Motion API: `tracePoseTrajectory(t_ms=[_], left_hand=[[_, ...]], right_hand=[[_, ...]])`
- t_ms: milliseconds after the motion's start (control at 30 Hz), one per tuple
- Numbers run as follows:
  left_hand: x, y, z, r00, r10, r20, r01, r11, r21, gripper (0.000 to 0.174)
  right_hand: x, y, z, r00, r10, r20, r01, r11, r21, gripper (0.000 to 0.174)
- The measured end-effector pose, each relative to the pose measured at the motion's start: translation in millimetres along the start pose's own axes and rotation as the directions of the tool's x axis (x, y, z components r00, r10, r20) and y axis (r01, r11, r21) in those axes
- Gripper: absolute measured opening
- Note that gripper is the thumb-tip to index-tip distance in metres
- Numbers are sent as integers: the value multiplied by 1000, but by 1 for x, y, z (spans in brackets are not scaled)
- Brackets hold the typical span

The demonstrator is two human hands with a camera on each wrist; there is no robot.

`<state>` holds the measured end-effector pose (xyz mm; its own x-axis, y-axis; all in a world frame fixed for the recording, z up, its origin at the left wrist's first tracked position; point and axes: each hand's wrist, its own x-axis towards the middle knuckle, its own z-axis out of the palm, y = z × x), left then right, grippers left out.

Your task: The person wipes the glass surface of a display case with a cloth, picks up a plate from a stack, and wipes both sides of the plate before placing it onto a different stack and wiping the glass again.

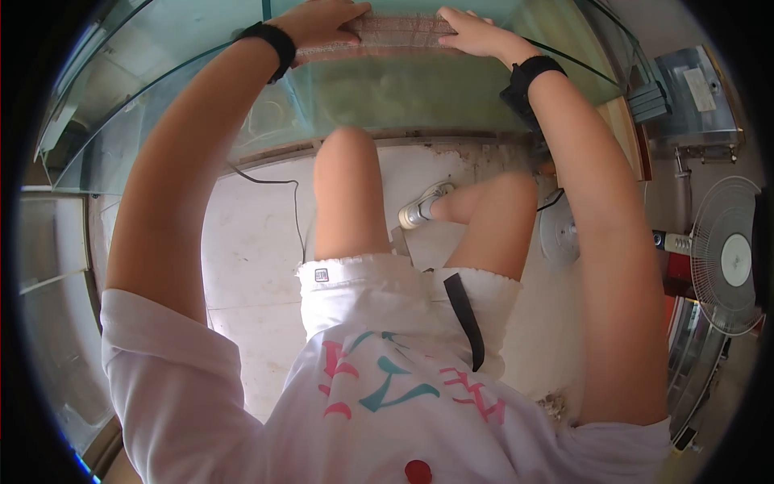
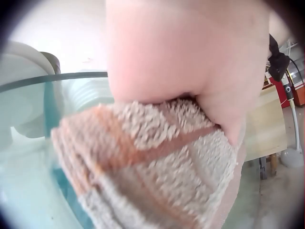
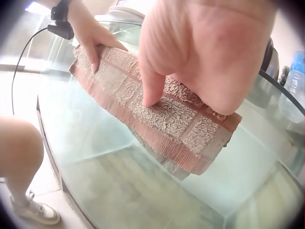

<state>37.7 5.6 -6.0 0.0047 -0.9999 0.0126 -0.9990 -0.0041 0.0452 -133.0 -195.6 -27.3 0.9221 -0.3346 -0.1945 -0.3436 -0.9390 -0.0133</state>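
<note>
Both hands have hold of the folded towel (image 3: 162, 119), the left hand (image 1: 319, 22) near one end and the right hand (image 1: 479, 35) near the other, with thumbs pressed on its bumpy side. It is up by the top of the glass tank (image 1: 383, 93); I can't tell if it rests on the rim. I think it is light, soft and floppy, not slippery. I'd hold both ends, so the folds don't slide apart.
</note>
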Motion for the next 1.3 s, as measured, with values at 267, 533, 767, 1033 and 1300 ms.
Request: tracePoseTrajectory(t_ms=[267, 533, 767, 1033, 1300], left_hand=[[7, -9, 11, 982, 111, -150, -140, 970, -198, 33], [0, -8, 12, 971, -36, -238, -24, 970, -243, 35], [0, -20, 18, 902, 178, -394, -263, 949, -173, 32], [-12, -27, 15, 889, 209, -406, -279, 953, -119, 31], [-27, -29, 13, 976, 14, -217, -65, 972, -228, 34]], right_hand=[[-4, 12, 11, 989, -47, -140, 59, 995, 84, 46], [-11, -3, -2, 997, 43, -65, -42, 999, 25, 49], [21, 49, 17, 975, -202, -93, 218, 953, 210, 56], [12, 15, 6, 982, -167, -87, 170, 985, 26, 56], [21, 19, 26, 982, -118, -145, 137, 982, 127, 48]])
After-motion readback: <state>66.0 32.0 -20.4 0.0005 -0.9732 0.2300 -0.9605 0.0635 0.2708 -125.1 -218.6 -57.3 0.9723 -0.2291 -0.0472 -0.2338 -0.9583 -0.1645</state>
